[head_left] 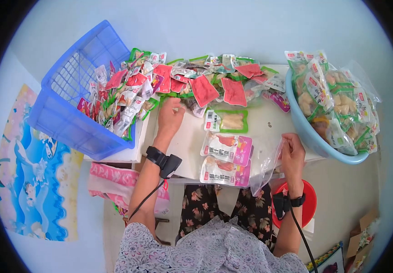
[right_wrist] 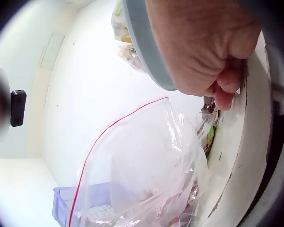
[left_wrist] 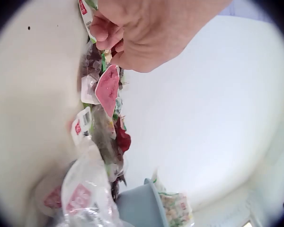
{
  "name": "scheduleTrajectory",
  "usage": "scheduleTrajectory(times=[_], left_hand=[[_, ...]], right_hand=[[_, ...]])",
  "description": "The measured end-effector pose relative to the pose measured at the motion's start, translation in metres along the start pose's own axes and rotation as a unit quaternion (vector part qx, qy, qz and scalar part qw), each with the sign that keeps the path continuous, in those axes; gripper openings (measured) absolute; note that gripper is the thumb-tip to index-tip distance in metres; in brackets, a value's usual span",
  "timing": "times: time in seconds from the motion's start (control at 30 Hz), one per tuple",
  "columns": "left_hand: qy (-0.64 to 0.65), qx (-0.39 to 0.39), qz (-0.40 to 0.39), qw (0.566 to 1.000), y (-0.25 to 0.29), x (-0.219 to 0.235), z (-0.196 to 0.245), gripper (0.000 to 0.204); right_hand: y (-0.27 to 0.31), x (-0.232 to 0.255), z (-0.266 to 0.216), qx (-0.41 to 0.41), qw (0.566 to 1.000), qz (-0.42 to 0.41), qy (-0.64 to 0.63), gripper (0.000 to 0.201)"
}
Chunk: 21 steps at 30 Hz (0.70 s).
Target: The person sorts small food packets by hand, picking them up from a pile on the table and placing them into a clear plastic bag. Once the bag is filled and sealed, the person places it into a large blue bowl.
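Observation:
My right hand (head_left: pixel 292 157) pinches the edge of a clear zip bag (head_left: pixel 265 166) at the table's front right. In the right wrist view the bag (right_wrist: pixel 142 161) spreads wide, with a red line along its mouth. My left hand (head_left: pixel 171 119) is at the near edge of a heap of snack packets (head_left: pixel 205 89), fingers bent; I cannot tell whether they grip a packet. Between the hands lie a green-edged packet (head_left: pixel 231 122) and two pink-and-white packets (head_left: pixel 223 148), in a column. The lower pink one overlaps the bag's side.
A blue plastic basket (head_left: pixel 80 123), tipped toward the heap, spills packets at the left. On the right stands a light blue basin (head_left: pixel 303 129) piled with filled clear bags (head_left: pixel 342 102). Below the table's right front is a red bucket (head_left: pixel 309 202). Pink cloth (head_left: pixel 110 179) hangs at the left.

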<state>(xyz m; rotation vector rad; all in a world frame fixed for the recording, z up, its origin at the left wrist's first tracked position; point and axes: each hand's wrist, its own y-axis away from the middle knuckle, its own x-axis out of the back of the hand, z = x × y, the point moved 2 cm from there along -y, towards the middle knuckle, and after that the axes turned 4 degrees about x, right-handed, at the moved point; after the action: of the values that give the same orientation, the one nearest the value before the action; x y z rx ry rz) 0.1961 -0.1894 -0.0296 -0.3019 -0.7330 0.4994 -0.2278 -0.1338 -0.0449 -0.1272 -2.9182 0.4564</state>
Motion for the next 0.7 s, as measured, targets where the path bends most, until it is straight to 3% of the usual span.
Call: scheduleTrajectory(times=[0.1,0.3,0.53,0.63,0.7], left_hand=[[0.149,0.202,-0.020,0.968,-0.004,0.006,0.009,0.046],[0.367,0.245,0.005,0.897,-0.015,0.006,0.019,0.066],[0.367,0.237,0.025,0.899,-0.011,-0.013,0.033,0.062],[0.194,0.146,0.030,0.970,-0.003,-0.024,0.046,0.050],[0.234,0.120,0.000,0.965,-0.010,-0.030,0.054,0.040]], right_hand=[[0.000,0.001,0.000,-0.002,1.000,-0.006,0.006,0.013],[0.001,0.000,0.002,0.003,1.000,-0.003,-0.014,0.012],[0.001,-0.001,0.000,-0.005,1.000,0.002,-0.018,0.011],[0.002,0.000,-0.004,-0.020,1.000,0.004,-0.008,0.011],[0.002,0.000,-0.004,-0.022,1.000,0.002,-0.007,0.011]])
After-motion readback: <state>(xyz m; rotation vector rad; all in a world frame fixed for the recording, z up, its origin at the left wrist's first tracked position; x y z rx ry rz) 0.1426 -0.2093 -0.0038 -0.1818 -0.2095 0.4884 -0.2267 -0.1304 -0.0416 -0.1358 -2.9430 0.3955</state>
